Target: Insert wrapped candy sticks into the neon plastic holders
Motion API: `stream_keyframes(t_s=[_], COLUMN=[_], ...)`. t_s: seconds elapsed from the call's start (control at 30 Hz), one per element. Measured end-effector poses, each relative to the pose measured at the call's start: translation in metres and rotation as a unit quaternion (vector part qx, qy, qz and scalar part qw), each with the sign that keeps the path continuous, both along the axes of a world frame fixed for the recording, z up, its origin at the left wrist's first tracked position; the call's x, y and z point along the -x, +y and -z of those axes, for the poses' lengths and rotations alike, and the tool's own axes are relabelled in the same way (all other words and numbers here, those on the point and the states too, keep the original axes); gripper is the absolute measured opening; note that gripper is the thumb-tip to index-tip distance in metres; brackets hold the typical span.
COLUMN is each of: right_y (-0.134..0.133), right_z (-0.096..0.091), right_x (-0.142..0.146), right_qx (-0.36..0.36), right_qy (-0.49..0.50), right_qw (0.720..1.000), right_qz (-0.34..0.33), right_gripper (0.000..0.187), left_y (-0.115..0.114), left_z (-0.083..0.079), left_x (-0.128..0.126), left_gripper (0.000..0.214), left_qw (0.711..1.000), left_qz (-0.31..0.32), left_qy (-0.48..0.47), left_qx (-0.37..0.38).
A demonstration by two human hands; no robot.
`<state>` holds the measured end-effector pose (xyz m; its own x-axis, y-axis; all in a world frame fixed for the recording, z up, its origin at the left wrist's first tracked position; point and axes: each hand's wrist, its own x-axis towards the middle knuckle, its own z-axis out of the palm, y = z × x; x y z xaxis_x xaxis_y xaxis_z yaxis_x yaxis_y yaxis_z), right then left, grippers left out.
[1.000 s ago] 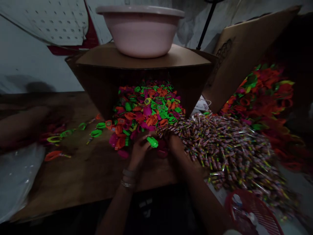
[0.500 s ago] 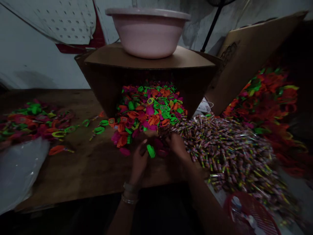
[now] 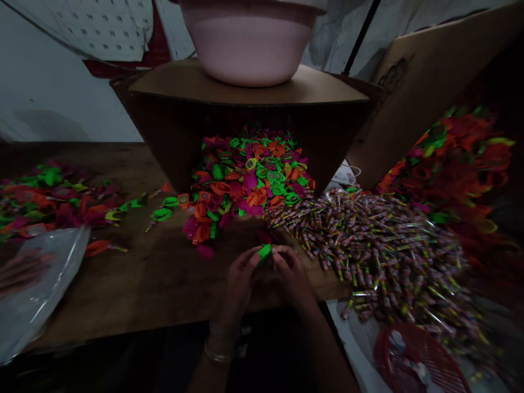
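Drawn back from the heap of coloured plastic pieces (image 3: 249, 180) to the near edge of the desk (image 3: 155, 284), left hand (image 3: 241, 278) and right hand (image 3: 292, 275) jointly pinched one green plastic piece (image 3: 265, 251), with that heap and the wrapped sticks (image 3: 380, 245) seemingly largely unworked.

The green piece (image 3: 265, 251) is gleaming like smooth plastic, the table (image 3: 155, 284) is showing matt, worn wood, the box (image 3: 164, 131) is looking like dull cardboard, the bag (image 3: 36, 295) is shining as clear film.
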<state>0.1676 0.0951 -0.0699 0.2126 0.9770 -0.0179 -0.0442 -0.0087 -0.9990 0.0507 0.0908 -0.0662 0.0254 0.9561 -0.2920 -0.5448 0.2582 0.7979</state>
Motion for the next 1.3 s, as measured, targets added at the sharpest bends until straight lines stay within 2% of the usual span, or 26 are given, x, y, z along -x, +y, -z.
stream_keyframes(t_s=[0.1,0.2,0.3,0.5,0.6,0.87,1.03,1.3], right_y=[-0.003,-0.005,-0.005,-0.008,-0.008,-0.011,-0.012,-0.011], right_z=[-0.002,-0.003,-0.008,-0.023,-0.026,-0.019,-0.017,-0.016], right_x=[-0.005,-0.01,-0.018,-0.03,-0.027,-0.021,-0.023,-0.024], right_qx=[-0.014,-0.02,-0.027,-0.05,-0.066,-0.07,-0.077,-0.068], right_qy=[-0.032,-0.037,-0.051,-0.073,-0.087,-0.091,-0.077,-0.062], right_qw=[0.999,0.999,0.997,0.994,0.99,0.984,0.986,0.988], right_qz=[-0.025,-0.031,-0.04,-0.062,-0.091,-0.14,-0.126,-0.12], right_gripper=[0.02,0.021,0.019,0.021,0.021,0.014,0.013,0.017], left_y=[0.002,0.003,0.002,0.001,0.002,0.002,0.002,-0.003], left_z=[0.004,0.005,0.003,-0.009,-0.015,-0.01,-0.013,-0.018], left_x=[0.002,0.009,0.018,0.027,0.025,0.023,0.023,0.019], left_gripper=[0.052,0.064,0.057,0.044,0.041,0.034,0.033,0.02], left_qw=[1.0,0.997,0.988,0.956,0.942,0.947,0.942,0.934], left_qz=[-0.015,0.068,0.136,0.201,0.226,0.202,0.187,0.154], left_qy=[0.008,0.015,0.072,0.195,0.217,0.221,0.248,0.294], left_qx=[-0.026,-0.029,-0.029,-0.082,-0.123,-0.118,-0.126,-0.134])
